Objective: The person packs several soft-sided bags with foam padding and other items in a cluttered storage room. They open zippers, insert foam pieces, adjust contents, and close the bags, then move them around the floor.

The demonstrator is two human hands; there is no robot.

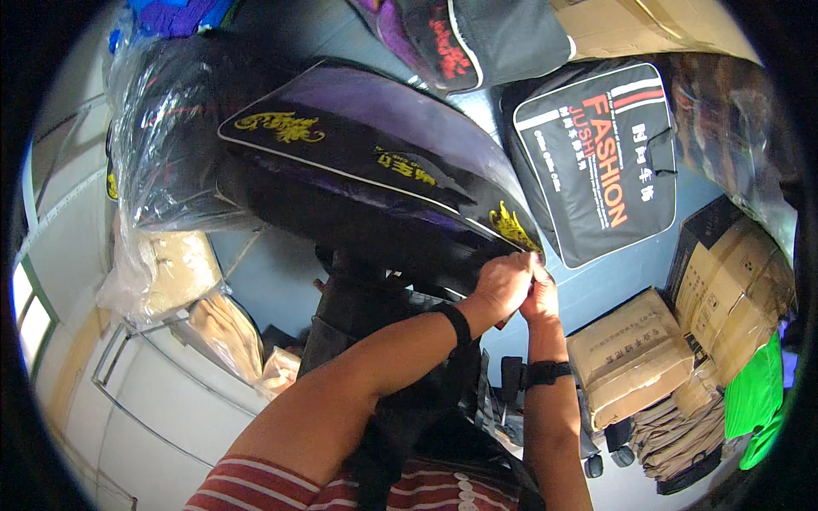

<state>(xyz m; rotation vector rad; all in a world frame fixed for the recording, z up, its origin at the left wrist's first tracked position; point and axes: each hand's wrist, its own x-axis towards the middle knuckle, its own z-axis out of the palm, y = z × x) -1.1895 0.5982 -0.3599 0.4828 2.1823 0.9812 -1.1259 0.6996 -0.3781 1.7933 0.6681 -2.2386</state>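
Observation:
Both hands meet at the right-hand corner of a black and purple storage bag [358, 147] with white piping and yellow printed ornaments. My left hand [506, 284] is closed on the bag's edge at that corner. Right beside it, touching, my right hand [540, 295] pinches the same corner; the fingertips of both hands are partly hidden. The bag lies tilted in front of me, its dark side towards my body. Black bands circle both wrists. Close to the right of the hands lies a black bag with red and white print [601, 166].
Clear plastic wrap covers dark goods [172, 134] at the left. Another black and purple bag [447, 45] lies beyond. Cardboard boxes [629, 358] and stacked brown material [680, 434] stand at the lower right, near green fabric [757, 396]. A large carton [658, 29] is at the top right.

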